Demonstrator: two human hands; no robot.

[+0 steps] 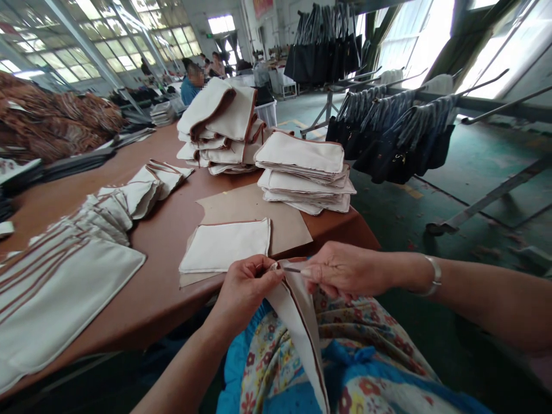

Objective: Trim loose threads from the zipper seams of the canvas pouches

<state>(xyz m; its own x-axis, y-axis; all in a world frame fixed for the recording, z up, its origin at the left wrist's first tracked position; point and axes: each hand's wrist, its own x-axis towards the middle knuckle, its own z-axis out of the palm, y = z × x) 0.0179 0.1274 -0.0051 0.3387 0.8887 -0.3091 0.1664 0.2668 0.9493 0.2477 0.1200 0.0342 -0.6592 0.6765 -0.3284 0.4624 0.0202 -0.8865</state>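
My left hand [245,287] pinches the top corner of a white fabric piece [297,322] with brown edging, which hangs down over my floral apron. From the right, my right hand [340,270] is closed around a thin metal tool [292,269], its tip at the corner by my left fingertips. The exact shape of the tool is hidden by my fingers. Just beyond my left hand, a flat white fabric piece [228,244] lies on a tan cardboard sheet [254,210] on the brown table.
Stacks of white pieces [302,155] and folded ones [228,123] stand at the table's back. A fanned row of white pieces [73,287] covers the left side. Dark bags [392,132] hang on a metal rack at right. A person in blue [190,86] is in the background.
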